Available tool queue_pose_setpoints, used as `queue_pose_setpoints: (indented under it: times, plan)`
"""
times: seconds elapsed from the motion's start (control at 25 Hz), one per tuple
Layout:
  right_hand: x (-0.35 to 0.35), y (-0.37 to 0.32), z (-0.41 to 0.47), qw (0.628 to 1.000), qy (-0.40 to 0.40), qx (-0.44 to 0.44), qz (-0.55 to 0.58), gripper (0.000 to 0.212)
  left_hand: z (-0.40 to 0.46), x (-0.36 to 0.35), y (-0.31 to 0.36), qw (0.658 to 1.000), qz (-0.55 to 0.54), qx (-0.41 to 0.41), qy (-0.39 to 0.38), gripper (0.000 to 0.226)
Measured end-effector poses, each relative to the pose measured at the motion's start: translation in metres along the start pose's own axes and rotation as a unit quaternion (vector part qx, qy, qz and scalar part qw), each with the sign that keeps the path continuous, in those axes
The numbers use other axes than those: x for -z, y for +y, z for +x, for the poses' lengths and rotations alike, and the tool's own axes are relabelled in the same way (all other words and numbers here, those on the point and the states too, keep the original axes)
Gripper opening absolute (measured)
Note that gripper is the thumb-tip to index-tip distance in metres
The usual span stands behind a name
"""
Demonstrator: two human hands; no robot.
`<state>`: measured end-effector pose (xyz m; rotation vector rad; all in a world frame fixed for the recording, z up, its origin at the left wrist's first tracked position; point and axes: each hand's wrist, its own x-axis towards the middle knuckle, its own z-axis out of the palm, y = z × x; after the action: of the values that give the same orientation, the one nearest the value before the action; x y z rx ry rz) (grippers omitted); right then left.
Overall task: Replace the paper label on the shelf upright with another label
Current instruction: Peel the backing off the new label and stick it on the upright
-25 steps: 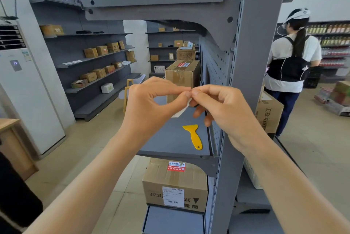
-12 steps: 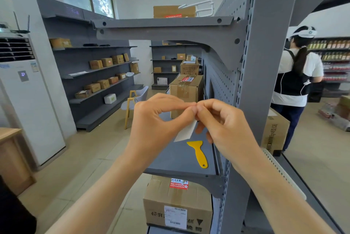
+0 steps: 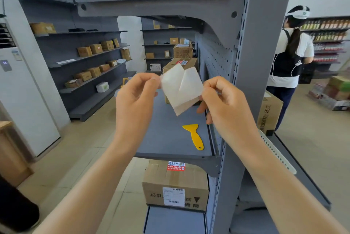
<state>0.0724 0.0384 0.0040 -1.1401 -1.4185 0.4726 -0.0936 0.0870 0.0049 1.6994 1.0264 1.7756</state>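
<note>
The white paper label (image 3: 180, 87) is held in mid-air in front of the person, above the grey shelf (image 3: 170, 139) and just left of the grey shelf upright (image 3: 251, 63). It shows as two sheets splayed apart in a V at the top and joined lower down: a whiter sheet on the left and a second sheet on the right, with a more beige layer at the bottom corner. Which sheet is sticker and which is backing cannot be told. The left hand (image 3: 136, 99) pinches the upper left corner between thumb and forefinger; the right hand (image 3: 225, 101) pinches the right edge, its other fingers curled below the paper. The hands are apart, each closed on its own side of the label. On the shelf below lies a yellow plastic scraper (image 3: 195, 136), handle toward the camera, near the perforated back panel. A cardboard box (image 3: 175, 184) with a red sticker and a white barcode sticker sits on the shelf level underneath. Another box (image 3: 181, 63) stands farther back on the shelf, partly hidden by the label. To the right of the upright, a person (image 3: 291, 54) in a white top and white headgear stands facing away.
</note>
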Motion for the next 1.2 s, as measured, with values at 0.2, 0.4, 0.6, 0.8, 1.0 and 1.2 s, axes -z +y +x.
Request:
queue_pose_setpoints:
  times: [0.2,0.4,0.6,0.8,1.0,1.2]
  plan:
    - [0.019,0.008,-0.012,0.998,0.05,-0.022,-0.02,0.019,0.002,-0.01,-0.012,0.993,-0.088,0.076,0.03,0.023]
    - [0.055,0.011,-0.022,0.99,0.129,-0.048,-0.001,0.023,0.004,-0.031,-0.011,0.983,-0.142,0.107,0.048,0.022]
    - [0.085,0.018,-0.031,0.982,0.177,-0.068,-0.018,0.027,-0.001,-0.056,-0.01,0.976,-0.189,0.103,0.041,0.021]
    - [0.111,0.032,-0.042,0.975,0.199,-0.098,-0.028,0.028,-0.032,-0.087,-0.009,0.982,-0.187,0.03,0.003,0.027]
    - [0.146,0.059,-0.039,0.973,0.198,-0.11,-0.047,0.025,-0.058,-0.118,0.005,0.983,-0.131,-0.116,-0.059,0.021]
    - [0.186,0.101,-0.025,0.974,0.171,-0.14,-0.045,0.028,-0.083,-0.166,0.02,0.959,0.044,-0.273,-0.056,0.013]
